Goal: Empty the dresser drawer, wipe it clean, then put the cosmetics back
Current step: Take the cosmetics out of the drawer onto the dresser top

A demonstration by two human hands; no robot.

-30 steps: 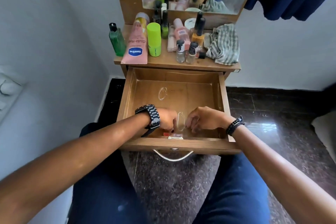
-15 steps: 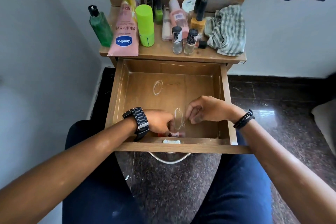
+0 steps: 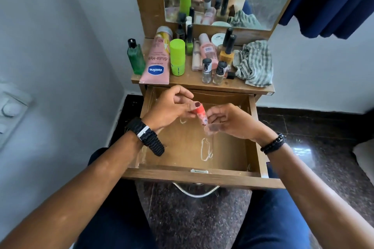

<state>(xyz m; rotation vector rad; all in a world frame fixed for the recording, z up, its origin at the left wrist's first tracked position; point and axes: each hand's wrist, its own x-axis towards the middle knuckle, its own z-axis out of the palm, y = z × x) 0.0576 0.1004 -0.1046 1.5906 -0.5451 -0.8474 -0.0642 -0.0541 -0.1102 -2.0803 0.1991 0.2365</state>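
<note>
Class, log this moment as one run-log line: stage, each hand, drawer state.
stage: emptying | left hand: pinches small orange tube | right hand: pinches same tube's lower end | drawer: open, white residue marks

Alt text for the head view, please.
Both hands, left and right, hold a small orange-capped tube above the open wooden drawer. Cosmetics and a striped grey cloth crowd the dresser top.

dresser top (image 3: 182,83): brown wood, under a mirror | left: green bottle (image 3: 136,57), pink Vaseline tube (image 3: 156,60) lying flat, lime green can (image 3: 177,57) standing | middle: small nail polish bottles (image 3: 206,70), pink bottle (image 3: 206,48), white jar (image 3: 218,39), orange bottle (image 3: 227,54) | right: striped cloth (image 3: 254,62) in a heap | drawer (image 3: 192,178) below: open, white marks on its floor
</note>
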